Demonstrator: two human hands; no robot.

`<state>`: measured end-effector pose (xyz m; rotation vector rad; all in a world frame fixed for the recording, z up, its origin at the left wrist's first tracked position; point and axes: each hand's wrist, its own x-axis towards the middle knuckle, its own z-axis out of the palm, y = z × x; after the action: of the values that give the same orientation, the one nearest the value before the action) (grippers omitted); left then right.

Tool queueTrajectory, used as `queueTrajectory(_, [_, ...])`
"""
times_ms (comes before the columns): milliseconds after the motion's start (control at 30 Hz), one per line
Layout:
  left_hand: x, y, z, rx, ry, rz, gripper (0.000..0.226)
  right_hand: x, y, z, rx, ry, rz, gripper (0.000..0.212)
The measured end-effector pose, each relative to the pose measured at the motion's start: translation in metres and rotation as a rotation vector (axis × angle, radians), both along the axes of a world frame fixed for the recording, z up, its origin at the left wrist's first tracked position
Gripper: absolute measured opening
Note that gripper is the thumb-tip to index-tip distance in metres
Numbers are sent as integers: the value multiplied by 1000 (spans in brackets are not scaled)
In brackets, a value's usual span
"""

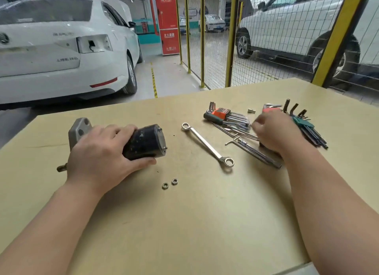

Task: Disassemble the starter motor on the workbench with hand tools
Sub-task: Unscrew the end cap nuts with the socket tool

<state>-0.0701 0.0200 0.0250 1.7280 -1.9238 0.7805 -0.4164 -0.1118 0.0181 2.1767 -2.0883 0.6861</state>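
Plainly only the opening step is done. Two loose nuts (165, 185) lie on the bench (205, 223) just below centre. The black end cap of the starter motor (146, 142) shows bare stud ends, so I judge the nuts came off there with the ring spanner (207, 144), which lies flat at centre frame. Cap, housing and the grey mounting flange (79, 131) are all joined, so the long bolts, the cap and everything inside are left to take apart. The motor lies on its side left of centre, its cap end pointing right.

The left hand (98, 157) grips the motor body from above, fingers curled over the top and thumb along the near side, pinning it to the bench. The right hand (274, 133), right of centre, is low over the scattered tools, between the hex keys in the orange holder (222, 114) and the set in the teal holder (303, 123). It is blurred and its fingers are bent; I cannot tell whether they pinch a tool or merely touch the pile. The hands are well apart.
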Motion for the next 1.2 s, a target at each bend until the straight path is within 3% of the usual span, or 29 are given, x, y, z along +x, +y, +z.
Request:
queueTrajectory(100, [-1,-2,-2,7,-31,15,78,19,-2,-11,217,273,7,34])
queueTrajectory(267, [6,-4,-6,36,-116,20,94,24,-2,-13,200,370,-2,32])
queueTrajectory(433, [16,-5,-7,86,-125,70,81,59,32,10,-13,-310,460,7])
queueTrajectory(533, [25,-4,-11,109,-176,54,80,102,50,25,-3,-237,696,10])
queueTrajectory(700, [28,3,-18,120,-233,48,82,147,42,33,250,43,799,23])
queueTrajectory(833, [25,5,-20,145,-202,67,84,152,38,17,405,-40,861,30])
queueTrajectory(1100, [17,7,-14,180,-104,73,85,157,40,7,475,-180,897,24])
queueTrajectory(1200, [13,2,-4,211,-64,60,81,159,41,9,511,-153,875,25])
